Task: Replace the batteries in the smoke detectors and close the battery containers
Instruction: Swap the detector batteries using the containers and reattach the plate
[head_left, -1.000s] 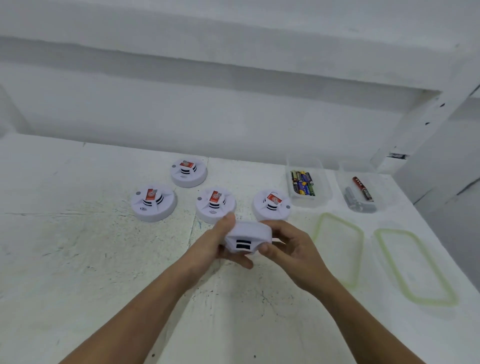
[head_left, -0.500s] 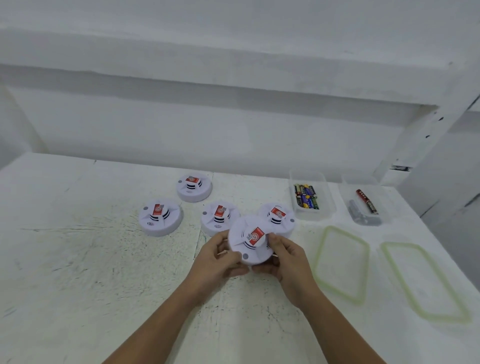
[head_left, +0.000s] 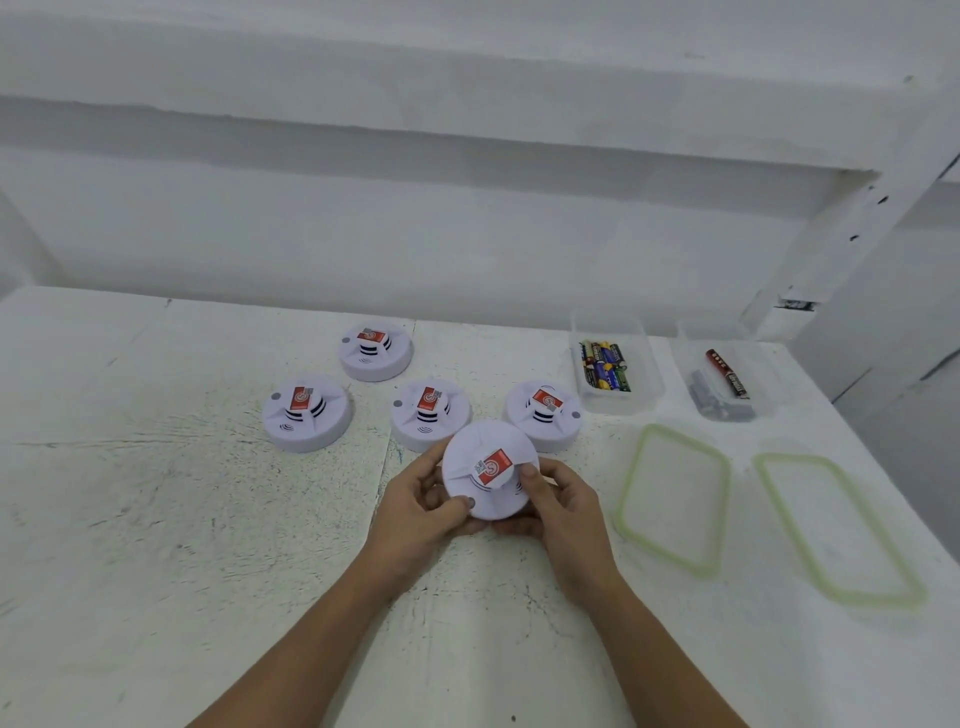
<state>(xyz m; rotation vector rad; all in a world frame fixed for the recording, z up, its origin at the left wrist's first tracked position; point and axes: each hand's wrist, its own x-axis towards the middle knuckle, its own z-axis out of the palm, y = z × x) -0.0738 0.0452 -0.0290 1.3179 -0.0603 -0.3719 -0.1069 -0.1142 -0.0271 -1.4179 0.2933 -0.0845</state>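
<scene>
Scuffed white table (head_left: 156, 519). At its right we note two clear green-rimmed lids lying flat and apart: inner lid (head_left: 672, 499), outer lid (head_left: 836, 530). Left hand (head_left: 415, 514) and right hand (head_left: 566, 514) both grip the held smoke detector (head_left: 488, 470) by its edges, near table centre, sticker face tilted toward us. Behind the lids, battery tub (head_left: 649, 384) holds mixed batteries (head_left: 605, 366); second tub (head_left: 769, 384) holds a red battery (head_left: 727, 373) and grey ones. Resting on the table: far detector (head_left: 375, 352), left detector (head_left: 305, 413), middle detector (head_left: 430, 414), right detector (head_left: 543, 415).
</scene>
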